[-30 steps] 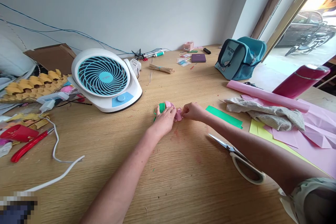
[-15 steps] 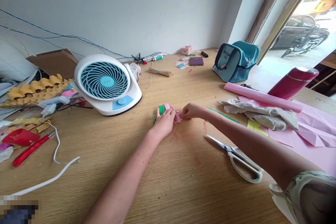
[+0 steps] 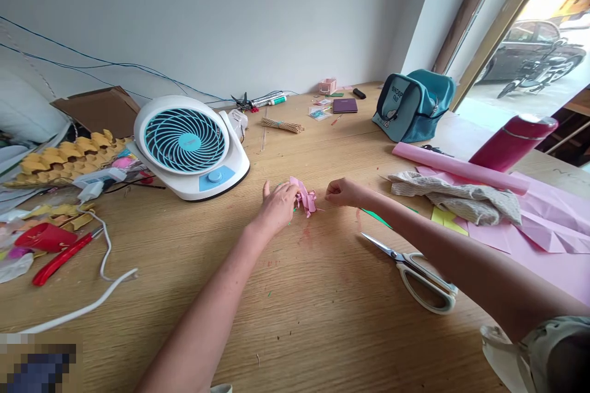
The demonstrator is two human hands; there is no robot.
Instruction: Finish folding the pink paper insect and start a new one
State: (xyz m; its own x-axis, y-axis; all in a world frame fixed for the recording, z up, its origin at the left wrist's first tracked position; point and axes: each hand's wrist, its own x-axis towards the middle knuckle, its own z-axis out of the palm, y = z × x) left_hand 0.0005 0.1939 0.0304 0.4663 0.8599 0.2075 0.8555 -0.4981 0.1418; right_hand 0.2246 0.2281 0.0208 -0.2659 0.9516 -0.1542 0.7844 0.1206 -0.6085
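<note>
My left hand (image 3: 278, 206) is closed on a small pink paper piece (image 3: 305, 198) near the middle of the wooden table (image 3: 295, 295); bits of green show beside its fingers. Just right of the pink paper, my right hand (image 3: 342, 192) is closed, its fingertips pressed together near a thin strand; what they pinch is too small to make out. Under my right forearm lies a green strip (image 3: 378, 218). White-handled scissors (image 3: 408, 270) rest below that forearm, their tips toward the left.
A white fan (image 3: 188, 147) stands at the left, near a red-handled knife (image 3: 64, 260) and a white cable (image 3: 108, 245). Toward the right are a teal bag (image 3: 412, 107), a red bottle (image 3: 514, 144), a grey cloth (image 3: 461, 196) and pink paper (image 3: 548, 221). Sticks (image 3: 282, 125) lie behind.
My right hand has moved slightly right, away from the pink paper. My left hand has shifted a little left, and the green piece beside it is now mostly hidden.
</note>
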